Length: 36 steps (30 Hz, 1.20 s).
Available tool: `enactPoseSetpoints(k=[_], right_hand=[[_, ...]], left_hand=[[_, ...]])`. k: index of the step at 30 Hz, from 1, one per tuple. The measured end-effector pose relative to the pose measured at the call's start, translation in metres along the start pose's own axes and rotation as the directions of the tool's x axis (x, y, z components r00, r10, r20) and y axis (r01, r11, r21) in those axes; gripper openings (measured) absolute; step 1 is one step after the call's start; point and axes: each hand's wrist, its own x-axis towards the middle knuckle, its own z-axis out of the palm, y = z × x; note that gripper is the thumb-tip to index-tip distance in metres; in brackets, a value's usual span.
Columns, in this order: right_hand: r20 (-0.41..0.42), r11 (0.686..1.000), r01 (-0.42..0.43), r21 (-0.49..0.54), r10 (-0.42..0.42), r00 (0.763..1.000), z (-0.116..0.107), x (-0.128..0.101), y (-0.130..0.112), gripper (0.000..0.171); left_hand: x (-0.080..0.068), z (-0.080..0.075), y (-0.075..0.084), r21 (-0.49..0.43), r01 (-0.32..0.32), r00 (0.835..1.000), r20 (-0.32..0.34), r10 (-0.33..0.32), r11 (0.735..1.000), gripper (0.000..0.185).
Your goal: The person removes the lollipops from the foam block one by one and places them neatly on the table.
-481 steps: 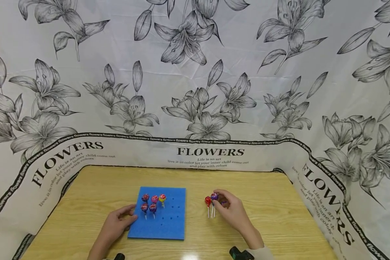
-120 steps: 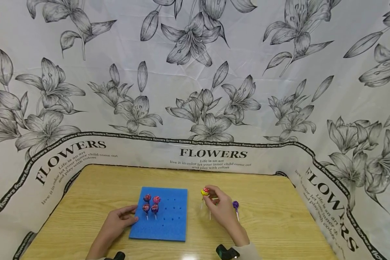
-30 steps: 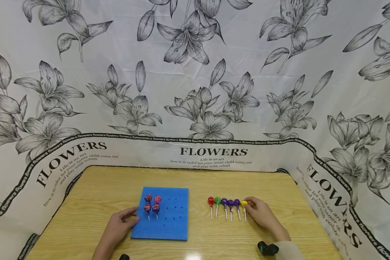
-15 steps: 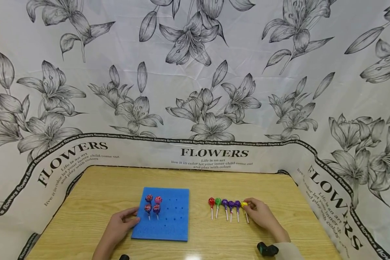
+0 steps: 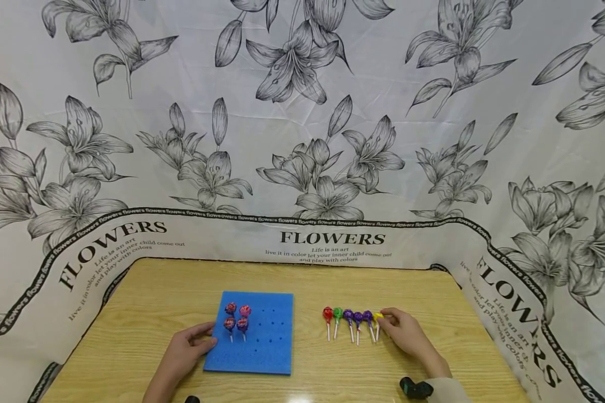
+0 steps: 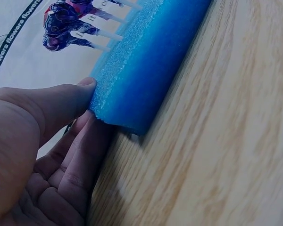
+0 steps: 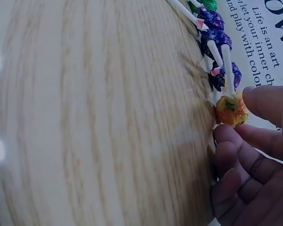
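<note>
Beside right hand [image 5: 407,334], yellow lollipop [image 5: 378,318] flat, stick toward viewer

nine lollipops [image 5: 357,317], one foam block [image 5: 267,344], two hands [image 5: 408,333].

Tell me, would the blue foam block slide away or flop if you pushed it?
The blue foam block looks spongy and light, so it would probably slide easily on the smooth table. The left hand grips its edge. It looks thick, so likely bendy, not floppy.

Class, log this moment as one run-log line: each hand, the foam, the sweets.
left hand: holds blue foam block edge | right hand: touches yellow lollipop | foam: four lollipops upright | table: five in row
</note>
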Motion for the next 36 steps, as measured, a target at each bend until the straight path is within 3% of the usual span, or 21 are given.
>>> enactPoseSetpoints(k=[21,31,36], right_hand=[[-0.006,1.0,0.012,0.015,-0.012,1.0,-0.001,-0.004,-0.001,0.04],[-0.085,0.998,0.056,0.01,-0.055,0.995,-0.004,-0.01,-0.01,0.048],[-0.132,0.995,0.09,0.035,-0.084,0.988,-0.005,-0.012,-0.027,0.051]], left_hand=[[0.002,0.001,-0.002,0.005,-0.002,1.0,0.005,0.002,1.0,0.045],[0.0,-0.001,-0.001,0.01,0.007,1.0,0.007,-0.008,1.0,0.045],[0.0,-0.001,-0.002,0.013,0.001,1.0,0.007,-0.001,1.0,0.046]])
